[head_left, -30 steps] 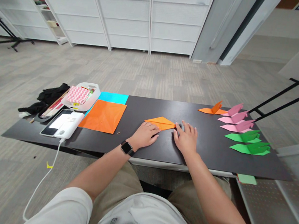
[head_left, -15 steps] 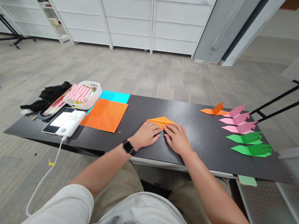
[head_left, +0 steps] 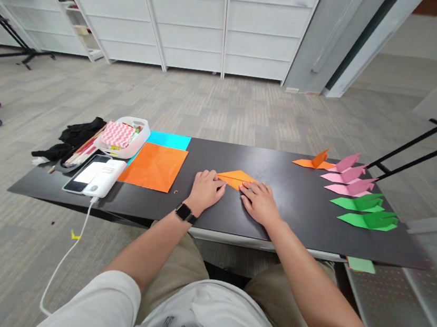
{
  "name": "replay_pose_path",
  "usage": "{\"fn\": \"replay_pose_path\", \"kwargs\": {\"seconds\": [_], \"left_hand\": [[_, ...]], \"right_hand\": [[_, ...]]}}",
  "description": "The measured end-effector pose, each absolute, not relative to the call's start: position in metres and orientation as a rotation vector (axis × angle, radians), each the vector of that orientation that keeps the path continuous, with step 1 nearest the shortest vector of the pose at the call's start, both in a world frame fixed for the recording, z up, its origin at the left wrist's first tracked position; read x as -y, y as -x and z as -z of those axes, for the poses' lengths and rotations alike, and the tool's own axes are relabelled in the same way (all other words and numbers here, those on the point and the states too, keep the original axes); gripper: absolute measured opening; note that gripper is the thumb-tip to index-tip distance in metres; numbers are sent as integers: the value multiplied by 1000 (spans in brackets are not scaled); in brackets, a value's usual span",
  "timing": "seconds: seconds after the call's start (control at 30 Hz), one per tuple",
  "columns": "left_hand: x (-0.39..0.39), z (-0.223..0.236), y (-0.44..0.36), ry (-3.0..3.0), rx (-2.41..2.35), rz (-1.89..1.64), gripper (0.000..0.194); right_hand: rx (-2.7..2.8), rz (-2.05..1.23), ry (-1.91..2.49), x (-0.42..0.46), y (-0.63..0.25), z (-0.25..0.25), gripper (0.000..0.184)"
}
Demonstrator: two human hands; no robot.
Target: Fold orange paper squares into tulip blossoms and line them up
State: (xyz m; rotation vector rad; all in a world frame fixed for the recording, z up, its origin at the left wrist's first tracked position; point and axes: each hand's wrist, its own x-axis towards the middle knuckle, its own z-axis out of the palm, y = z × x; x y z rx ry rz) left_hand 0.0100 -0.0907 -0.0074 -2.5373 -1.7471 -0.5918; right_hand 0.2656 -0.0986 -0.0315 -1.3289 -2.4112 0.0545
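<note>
A folded piece of orange origami paper (head_left: 236,176) lies on the dark table between my hands. It is long and low, pointed at its left end, with a crease running lengthwise. My left hand (head_left: 206,191) rests at that left tip, fingers laid down on the table and the paper's end, thumb toward the paper. My right hand (head_left: 262,203) lies over the lower right part, its fingers flat on the paper and hiding some of that edge. A black watch (head_left: 184,212) is on my left wrist.
On the left lie an orange sheet (head_left: 156,167), a blue sheet (head_left: 170,140), a white basket (head_left: 143,135), a phone (head_left: 81,178) and a cabled white power bank (head_left: 104,178). Folded orange (head_left: 314,161), pink (head_left: 349,186) and green (head_left: 369,219) paper birds line the right side.
My left hand has slid left from the paper's middle to its left tip, uncovering more of the lower edge. The right hand has stayed nearly in place.
</note>
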Motion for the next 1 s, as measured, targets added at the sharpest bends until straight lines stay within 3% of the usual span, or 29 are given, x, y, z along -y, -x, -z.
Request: {"fn": "replay_pose_path", "kwargs": {"seconds": [0.43, 0.67, 0.77, 1.0], "left_hand": [[80, 8, 12, 2238, 2053, 694, 26], [71, 15, 1, 2720, 1537, 918, 29], [63, 17, -6, 2854, 1393, 834, 36], [26, 6, -1, 2983, 1274, 518, 24]], "right_hand": [[2430, -56, 1344, 99, -266, 30, 38], [2423, -78, 1324, 97, -266, 31, 40], [2408, -83, 1307, 98, -266, 31, 41], [2288, -207, 1222, 73, -279, 12, 44]]}}
